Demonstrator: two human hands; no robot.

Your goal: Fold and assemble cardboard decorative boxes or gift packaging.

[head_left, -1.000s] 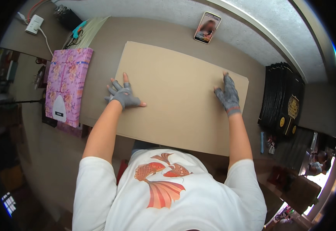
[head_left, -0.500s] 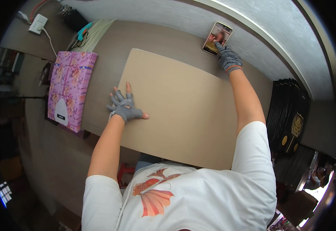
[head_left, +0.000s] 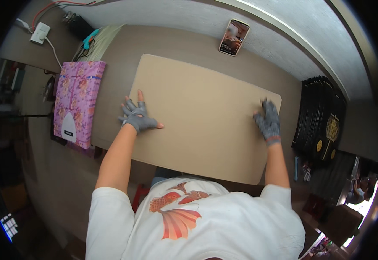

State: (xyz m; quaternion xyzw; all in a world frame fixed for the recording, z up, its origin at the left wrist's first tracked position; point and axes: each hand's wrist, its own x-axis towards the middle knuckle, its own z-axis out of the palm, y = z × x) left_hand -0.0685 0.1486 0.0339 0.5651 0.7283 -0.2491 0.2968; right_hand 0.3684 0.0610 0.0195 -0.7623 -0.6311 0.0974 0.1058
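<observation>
A large tan cardboard sheet (head_left: pixel 197 125) with rounded corners lies flat on the table in front of me. On its left part rests my left hand (head_left: pixel 138 118), in a grey glove with bare fingertips, the fingers spread and the palm down. My right hand (head_left: pixel 268 121), in a darker grey glove with an orange cuff, is over the sheet's right end with fingers apart. It holds nothing, and whether it touches the sheet I cannot tell. Beyond the sheet a phone (head_left: pixel 234 37) with a lit screen leans against the wall.
To the left lies a stack of purple floral folded pieces (head_left: pixel 80 97). Behind it are pale strips (head_left: pixel 106 41), a turquoise-handled tool (head_left: pixel 90 38), a dark bottle (head_left: pixel 77 25) and a white socket block (head_left: pixel 40 33). Black pieces with gold print (head_left: pixel 321 117) are stacked at the right.
My right hand has left the phone screen and come back toward me, over the right end of the cardboard. My left hand stays spread on the sheet. The phone's picture is different.
</observation>
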